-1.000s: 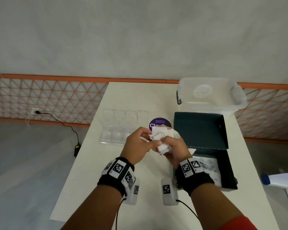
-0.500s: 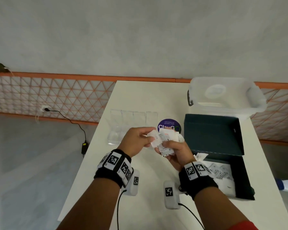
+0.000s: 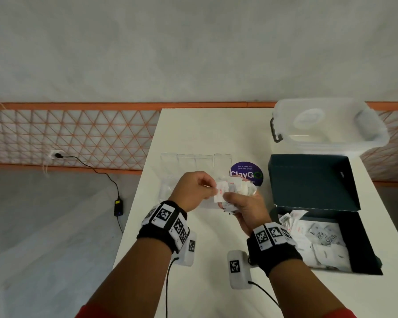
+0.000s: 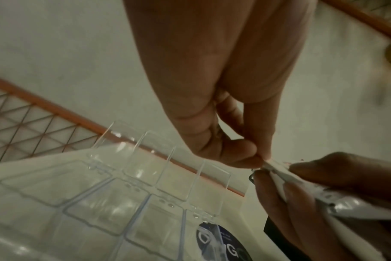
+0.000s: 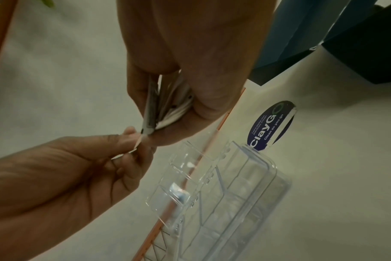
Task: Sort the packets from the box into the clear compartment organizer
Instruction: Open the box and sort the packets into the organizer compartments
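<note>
White counter (image 3: 207, 138) carries everything, and the largest things sit off to the right of the two hands: a lidded translucent tub (image 3: 326, 127) far off, then the dark box (image 3: 313, 180) with its lid propped up, loose packets (image 3: 317, 242) left inside it. The clear compartment organizer (image 3: 193, 164) lies just beyond and below the hands, its small lids stood open, likely so a packet can drop straight in.

The right hand (image 3: 244, 205) holds a fanned stack of packets (image 3: 234, 189), thumb clamping it, which frees the left hand (image 3: 193, 191) to peel one off. The left grip is pressed together, thumb and forefinger pinching the edge of a single packet (image 4: 277, 167).

The head view shows red print on that packet and the box's contents. The wrist views alone show the pinch and the organizer's compartments, which look unfilled.
</note>
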Demonstrator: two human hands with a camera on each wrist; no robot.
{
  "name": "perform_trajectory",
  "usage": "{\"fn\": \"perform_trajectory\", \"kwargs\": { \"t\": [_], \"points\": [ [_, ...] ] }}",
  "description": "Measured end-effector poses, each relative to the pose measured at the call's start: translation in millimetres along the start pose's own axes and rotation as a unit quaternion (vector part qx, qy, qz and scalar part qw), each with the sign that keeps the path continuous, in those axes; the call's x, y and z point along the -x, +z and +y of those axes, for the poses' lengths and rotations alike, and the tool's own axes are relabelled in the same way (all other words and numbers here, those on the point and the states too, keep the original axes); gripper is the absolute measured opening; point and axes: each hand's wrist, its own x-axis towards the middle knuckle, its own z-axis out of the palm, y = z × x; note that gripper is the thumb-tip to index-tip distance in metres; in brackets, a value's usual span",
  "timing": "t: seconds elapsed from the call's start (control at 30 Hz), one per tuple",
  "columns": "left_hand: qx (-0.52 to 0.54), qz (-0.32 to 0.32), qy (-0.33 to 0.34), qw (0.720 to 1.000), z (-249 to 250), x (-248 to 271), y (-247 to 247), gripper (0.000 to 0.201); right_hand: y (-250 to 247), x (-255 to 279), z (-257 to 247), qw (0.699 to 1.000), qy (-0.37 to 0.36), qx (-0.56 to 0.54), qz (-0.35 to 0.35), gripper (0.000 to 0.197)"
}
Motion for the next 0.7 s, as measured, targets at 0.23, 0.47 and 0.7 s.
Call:
{"fn": "perform_trajectory", "kwargs": {
  "t": [0.23, 0.47, 0.7],
  "points": [
    [-0.083, 0.076, -0.038, 0.993, -18, -24, -11, 0.019, -19, -10, -7, 0.999, 0.02, -0.035, 0.032, 0.056],
    [-0.252, 0.05, -0.051, 0.965, -39, -50, -2, 0.016, -37, -17, -16, 0.999, 0.02, -0.027, 0.033, 0.049],
    [-0.369, 0.004, -0.039, 0.929, -54, -58, 12, 0.024, -38, -26, -22, 0.999, 0.039, -0.027, 0.026, 0.056]
  ]
}}
